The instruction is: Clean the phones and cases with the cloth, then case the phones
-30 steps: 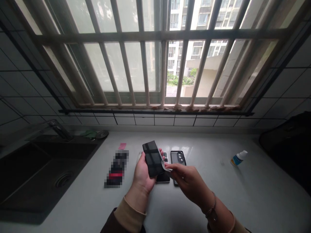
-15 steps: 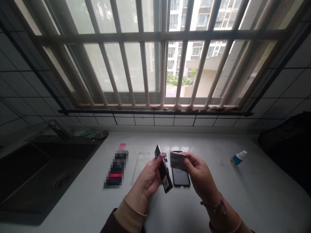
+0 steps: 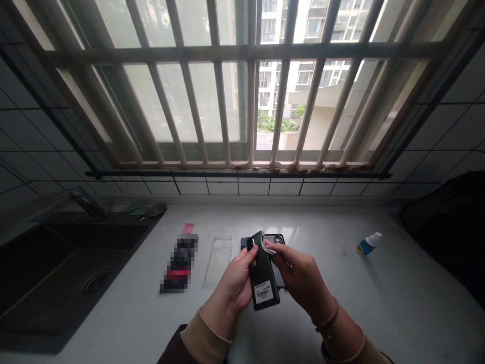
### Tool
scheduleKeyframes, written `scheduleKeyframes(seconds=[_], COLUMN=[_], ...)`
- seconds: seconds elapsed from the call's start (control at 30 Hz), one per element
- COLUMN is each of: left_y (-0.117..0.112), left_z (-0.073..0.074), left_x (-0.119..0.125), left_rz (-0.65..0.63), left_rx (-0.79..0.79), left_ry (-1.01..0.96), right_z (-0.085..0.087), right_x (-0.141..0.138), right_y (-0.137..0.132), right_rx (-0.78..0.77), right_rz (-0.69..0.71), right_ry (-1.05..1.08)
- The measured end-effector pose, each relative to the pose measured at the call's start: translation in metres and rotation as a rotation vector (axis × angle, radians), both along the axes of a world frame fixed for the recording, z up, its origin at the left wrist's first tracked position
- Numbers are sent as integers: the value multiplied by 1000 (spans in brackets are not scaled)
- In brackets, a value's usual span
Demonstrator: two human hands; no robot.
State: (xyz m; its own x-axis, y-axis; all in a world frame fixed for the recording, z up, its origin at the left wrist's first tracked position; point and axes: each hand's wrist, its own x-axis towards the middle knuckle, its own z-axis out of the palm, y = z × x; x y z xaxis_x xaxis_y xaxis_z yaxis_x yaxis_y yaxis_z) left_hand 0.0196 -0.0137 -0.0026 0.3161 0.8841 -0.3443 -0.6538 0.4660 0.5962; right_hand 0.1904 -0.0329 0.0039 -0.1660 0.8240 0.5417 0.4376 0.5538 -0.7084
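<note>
My left hand (image 3: 232,285) grips a black phone (image 3: 262,275) above the white counter, its back facing me with a white barcode sticker near the lower end. My right hand (image 3: 297,275) is closed on a small grey cloth (image 3: 265,246), which it presses against the phone's upper right edge. Just behind the hands, a second dark phone or case with a camera ring (image 3: 278,239) lies flat on the counter. A clear phone case (image 3: 219,254) lies to the left of my hands.
A dark sink (image 3: 56,273) with a tap fills the left side. A blurred-out packet (image 3: 180,263) and a pink slip (image 3: 188,228) lie left of the clear case. A small white spray bottle (image 3: 368,244) lies at the right, beside a dark bag (image 3: 450,227). A barred window stands behind the counter.
The left hand has turned the phone over from screen up to back up. The right hand lifted the cloth away and has brought it back onto the phone's top edge.
</note>
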Motion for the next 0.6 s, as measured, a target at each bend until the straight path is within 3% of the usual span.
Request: scheduleKeyframes(seconds=[0.13,0.33,0.6], left_y=[13,23,24], left_z=[-6,2,18], left_x=[-9,-22,-27], left_rz=[183,330,328], left_rx=[-88,-198,-118], left_ry=[13,41,-53], right_z=[1,6,15], right_x=[-2,4,0], right_y=[-4,-7,-12], right_rx=[16,6,-149], right_rz=[153,220,255], right_ry=[-79,-160,-120])
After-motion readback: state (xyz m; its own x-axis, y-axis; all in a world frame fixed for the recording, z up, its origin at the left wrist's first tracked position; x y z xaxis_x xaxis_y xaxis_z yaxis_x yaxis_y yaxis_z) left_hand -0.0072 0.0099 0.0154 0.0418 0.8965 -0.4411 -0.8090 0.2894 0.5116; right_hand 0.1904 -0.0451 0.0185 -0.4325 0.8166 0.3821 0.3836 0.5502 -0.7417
